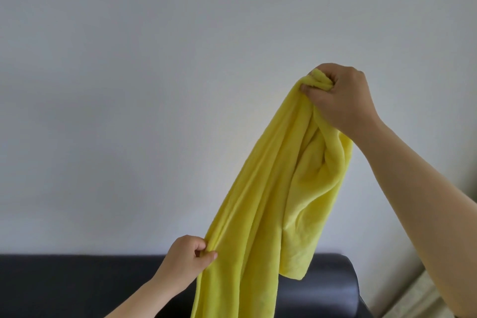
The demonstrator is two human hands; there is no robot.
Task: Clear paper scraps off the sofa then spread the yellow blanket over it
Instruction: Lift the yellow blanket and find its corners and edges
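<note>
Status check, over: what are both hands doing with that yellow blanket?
Right hand grips yellow blanket high, bunched. Left hand pinches its edge lower down. Blanket hangs unspread before the dark sofa. No scraps in view.

No readable text, label, brand or number shows anywhere.

— Bright or dim?
— Soft, even daylight. The wall (pixel 154 85) reads pale grey, darker toward the top and lighter lower down near the middle.
— Any shadows?
— Only faint ones: a vague darker band on the wall at left, and gentle shading in the folds of the blanket (pixel 258 214).
— Glare?
— Just a dull sheen on the right end of the sofa (pixel 335 273), which is otherwise near black with little detail.
— Sharpness?
— Slightly soft throughout, with compression smear. The forearm (pixel 426 201) at the right edge looks stretched large.
</note>
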